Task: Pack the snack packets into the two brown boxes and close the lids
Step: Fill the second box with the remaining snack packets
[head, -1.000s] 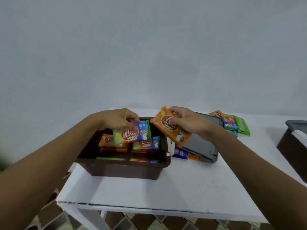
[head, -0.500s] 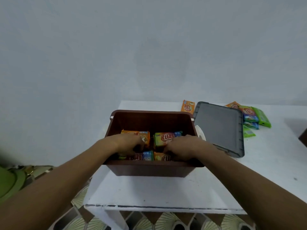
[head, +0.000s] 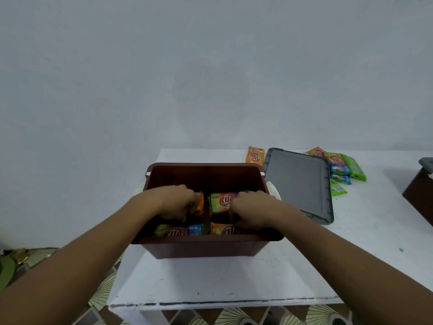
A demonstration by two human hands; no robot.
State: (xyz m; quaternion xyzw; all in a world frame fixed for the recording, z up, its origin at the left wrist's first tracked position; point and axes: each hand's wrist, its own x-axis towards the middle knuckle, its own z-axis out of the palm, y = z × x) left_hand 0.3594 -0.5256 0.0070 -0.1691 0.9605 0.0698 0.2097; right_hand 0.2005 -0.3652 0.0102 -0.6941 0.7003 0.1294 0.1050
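Big grey wall at the back. In front of it, a white surface (head: 210, 277), with patterned floor (head: 103, 294) down below its front left corner.

Near the left edge of the surface, an open brown box (head: 206, 249), no lid on, snack packets inside. Just to the right of it, flat on the surface, a grey lid (head: 297, 181). At the right edge of the surface, only partly in view, a second brown box (head: 419, 195) with a bit of a second grey lid (head: 426, 163) on top.

Two bare arms coming in over the front edge, both hands down inside the open brown box. Left hand (head: 175, 202) in the left half, fingers curled round a standing orange packet (head: 199, 205), gripping it. Right hand (head: 248, 212) in the right half, fingers bent down, lying over the right end of a green and yellow packet (head: 221, 201). Fingertips hidden among the packets there, so cannot tell whether holding anything.

Along the near wall inside the box, two more packets side by side: a yellow and blue packet (head: 178, 231) on the left, a front orange packet (head: 225, 229) on the right, partly under the right hand.

Out on the surface, not packed yet: a lone orange packet (head: 255, 154) near the back edge, between the far right corner of the box and the far left corner of the lid. Just past the right side of the lid, a small pile of packets (head: 337, 165), green, orange and blue, some lying on others. At the near end of the pile, just beside the lid, a little green packet (head: 338, 190).
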